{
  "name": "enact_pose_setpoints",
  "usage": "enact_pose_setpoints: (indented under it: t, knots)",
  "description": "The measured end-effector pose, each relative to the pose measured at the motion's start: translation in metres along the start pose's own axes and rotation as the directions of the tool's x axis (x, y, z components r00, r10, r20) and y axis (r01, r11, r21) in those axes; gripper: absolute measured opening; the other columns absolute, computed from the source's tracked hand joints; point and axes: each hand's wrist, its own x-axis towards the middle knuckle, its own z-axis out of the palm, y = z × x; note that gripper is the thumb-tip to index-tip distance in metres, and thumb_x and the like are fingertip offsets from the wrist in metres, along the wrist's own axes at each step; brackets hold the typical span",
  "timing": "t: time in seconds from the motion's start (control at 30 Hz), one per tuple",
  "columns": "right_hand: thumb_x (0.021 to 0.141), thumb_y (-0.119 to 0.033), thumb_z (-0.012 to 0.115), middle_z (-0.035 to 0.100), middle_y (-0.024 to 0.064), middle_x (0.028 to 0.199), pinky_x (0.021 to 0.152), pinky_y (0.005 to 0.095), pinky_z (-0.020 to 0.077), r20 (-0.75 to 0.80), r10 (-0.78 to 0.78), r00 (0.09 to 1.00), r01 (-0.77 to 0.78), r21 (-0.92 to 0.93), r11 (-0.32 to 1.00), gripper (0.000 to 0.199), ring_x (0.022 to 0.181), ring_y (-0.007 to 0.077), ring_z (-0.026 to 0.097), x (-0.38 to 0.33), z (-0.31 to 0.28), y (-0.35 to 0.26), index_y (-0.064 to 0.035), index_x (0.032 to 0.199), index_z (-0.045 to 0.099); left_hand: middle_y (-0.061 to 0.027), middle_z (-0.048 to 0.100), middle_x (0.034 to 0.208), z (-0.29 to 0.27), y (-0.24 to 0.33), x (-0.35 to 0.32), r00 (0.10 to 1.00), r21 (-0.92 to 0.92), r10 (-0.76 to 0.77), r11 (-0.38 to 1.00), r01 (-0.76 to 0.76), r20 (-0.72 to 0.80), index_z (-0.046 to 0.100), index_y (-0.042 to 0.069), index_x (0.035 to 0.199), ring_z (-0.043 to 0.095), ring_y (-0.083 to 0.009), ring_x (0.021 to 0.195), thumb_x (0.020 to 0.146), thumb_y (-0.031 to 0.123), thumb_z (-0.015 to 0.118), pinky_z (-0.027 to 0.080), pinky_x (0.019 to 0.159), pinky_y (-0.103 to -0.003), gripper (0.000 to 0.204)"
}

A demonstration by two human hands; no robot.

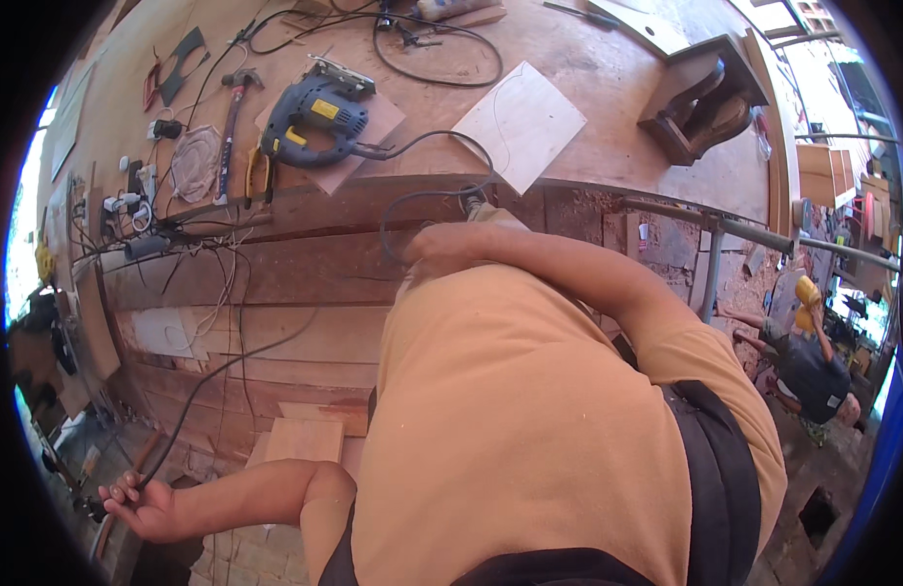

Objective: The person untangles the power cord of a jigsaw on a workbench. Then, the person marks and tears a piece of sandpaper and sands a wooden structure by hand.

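A black power cord [212,383] runs down to my left hand [147,508], which is far out at the lower left with its fingers curled round it. Something dark, too small to make out, shows by those fingertips. My right hand [440,246] is bent in front of my waist, closed where a loop of cord comes down to it; its fingertips are partly hidden. That loop leads up to a blue-grey jigsaw [319,117] with yellow parts, lying on the workbench [412,117] over a thin brown board [381,119].
A hammer [238,103], yellow-handled pliers [259,174] and tangled cords with plugs [129,203] lie at the bench's left. A pale board [523,127] and a dark carved wooden bracket [703,98] are to the right. Another person [813,366] crouches at far right.
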Motion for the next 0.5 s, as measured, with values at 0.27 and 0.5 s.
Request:
enact_pose_setpoints:
  t: [0.27,0.5]
  knots:
    - [0.078,-0.015,0.054,0.062,0.0198,0.089,0.074,0.046,0.0474,0.073,-0.119,0.99,0.133,-0.238,0.962,0.016,0.083,0.0376,0.06,0.038,0.003,0.054,-0.0019,0.08,0.062,-0.0004,0.048,0.072,0.047,0.027,-0.026,0.985,0.176,0.084,0.983,-0.057,-0.149,0.051,-0.006,0.115,0.04,-0.0108,0.063,0.093,0.022,0.058,0.039,0.068,-0.031,0.037]
    - [0.088,-0.025,0.057,0.067,0.0178,0.092,0.08,0.0365,0.0484,0.064,-0.036,0.997,0.023,0.189,0.982,0.03,0.089,0.0294,0.063,-0.003,-0.043,0.055,0.001,0.098,0.067,-0.0021,0.054,0.077,0.1,0.026,-0.045,0.963,0.407,0.196,0.907,-0.107,-0.184,0.055,0.0,0.117,0.044,-0.0101,0.06,0.094,0.02,0.057,0.04,0.062,-0.03,0.031]
